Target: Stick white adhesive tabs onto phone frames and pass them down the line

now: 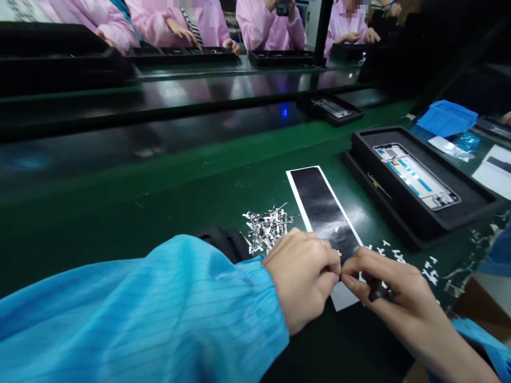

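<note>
While black sheet (325,205) lies white-edged on green tabletop (199,197), my left hand (305,274) and right hand (403,295) meet over near end, fingertips pinched together; cannot tell on what. Dark object (379,290) shows inside right one. Seems fine fingertip work; next move calls for steady, light pinch. Silvery pieces (267,229) heap left, white scraps (431,268) lie right, foam tray (399,199) beyond, bearing device frame (415,178).

Sleeves (191,314) lt. blue, pinstriped — mat (223,175) dk. green.
</note>
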Action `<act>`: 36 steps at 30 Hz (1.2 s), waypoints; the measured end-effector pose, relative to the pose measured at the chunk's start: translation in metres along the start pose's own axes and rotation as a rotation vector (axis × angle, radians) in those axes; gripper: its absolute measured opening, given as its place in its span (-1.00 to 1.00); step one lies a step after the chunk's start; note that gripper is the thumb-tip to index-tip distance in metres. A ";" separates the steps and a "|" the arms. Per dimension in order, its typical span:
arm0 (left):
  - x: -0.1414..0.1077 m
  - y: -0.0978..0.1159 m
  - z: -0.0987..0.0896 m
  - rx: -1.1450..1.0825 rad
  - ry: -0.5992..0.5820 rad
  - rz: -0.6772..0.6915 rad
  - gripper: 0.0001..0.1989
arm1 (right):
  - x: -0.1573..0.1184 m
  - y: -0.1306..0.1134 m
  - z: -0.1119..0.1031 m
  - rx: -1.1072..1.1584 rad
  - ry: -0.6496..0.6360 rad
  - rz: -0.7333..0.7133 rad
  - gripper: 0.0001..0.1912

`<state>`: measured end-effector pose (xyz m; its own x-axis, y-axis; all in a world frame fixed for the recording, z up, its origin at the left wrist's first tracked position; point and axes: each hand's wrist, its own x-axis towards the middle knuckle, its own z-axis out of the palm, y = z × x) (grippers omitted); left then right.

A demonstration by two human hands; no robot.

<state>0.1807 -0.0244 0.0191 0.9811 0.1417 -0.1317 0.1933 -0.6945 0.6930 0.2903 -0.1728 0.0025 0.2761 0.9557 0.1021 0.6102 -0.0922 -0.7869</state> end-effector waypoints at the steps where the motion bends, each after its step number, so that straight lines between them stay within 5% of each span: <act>1: 0.003 0.001 0.004 -0.058 -0.006 -0.052 -0.83 | -0.004 0.001 -0.004 -0.022 0.045 0.011 -0.88; 8: 0.017 0.000 0.025 -0.183 -0.027 -0.258 -0.84 | -0.029 0.009 -0.015 -0.050 0.472 0.013 -0.85; 15: 0.020 -0.005 0.031 -0.165 -0.025 -0.305 -0.83 | -0.042 0.027 -0.002 0.051 0.446 0.277 -0.92; 17: 0.016 -0.003 0.033 -0.072 0.049 -0.204 -0.80 | -0.043 0.026 0.005 0.078 0.527 0.343 -0.88; 20: 0.003 -0.001 0.039 0.124 0.158 0.133 -0.76 | -0.043 0.023 0.013 0.119 0.615 0.386 -0.86; 23: -0.008 -0.005 0.047 0.292 0.169 0.352 -0.72 | -0.041 0.024 0.016 0.120 0.633 0.405 -0.85; 29: -0.008 -0.011 0.054 0.533 0.258 0.522 -0.58 | -0.036 0.029 0.017 0.091 0.701 0.343 -0.95; 36: -0.006 -0.011 0.056 0.540 0.294 0.532 -0.54 | -0.033 0.030 0.017 0.067 0.661 0.353 -0.89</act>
<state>0.1732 -0.0572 -0.0276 0.9151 -0.1763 0.3627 -0.2484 -0.9549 0.1624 0.2871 -0.2024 -0.0347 0.8480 0.5039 0.1639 0.3618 -0.3245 -0.8740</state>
